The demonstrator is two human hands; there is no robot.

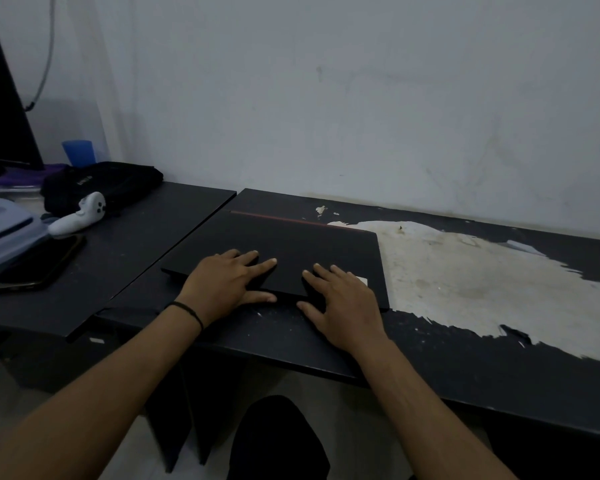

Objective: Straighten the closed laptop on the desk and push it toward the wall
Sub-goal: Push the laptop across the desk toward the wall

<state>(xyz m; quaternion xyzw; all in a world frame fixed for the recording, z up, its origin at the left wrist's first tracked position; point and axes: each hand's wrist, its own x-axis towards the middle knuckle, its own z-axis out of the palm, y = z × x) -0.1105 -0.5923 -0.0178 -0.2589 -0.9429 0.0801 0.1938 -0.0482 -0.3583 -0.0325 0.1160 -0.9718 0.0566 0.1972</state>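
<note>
A closed black laptop (291,237) with a thin red line along its far edge lies flat on the dark desk (447,358), a short gap from the white wall (326,98). My left hand (227,280) rests palm down on the lid's near edge, fingers spread, thumb along the front edge. My right hand (340,299) lies flat on the near right part of the lid, fingers spread, thumb off the front edge on the desk. A black band circles my left wrist.
The desk's top is peeled to a pale patch (465,271) right of the laptop. A second dark table (118,258) adjoins on the left, holding a white controller (78,214), a phone (39,263), a black pouch (101,185), a blue cup (78,152) and a monitor (4,116).
</note>
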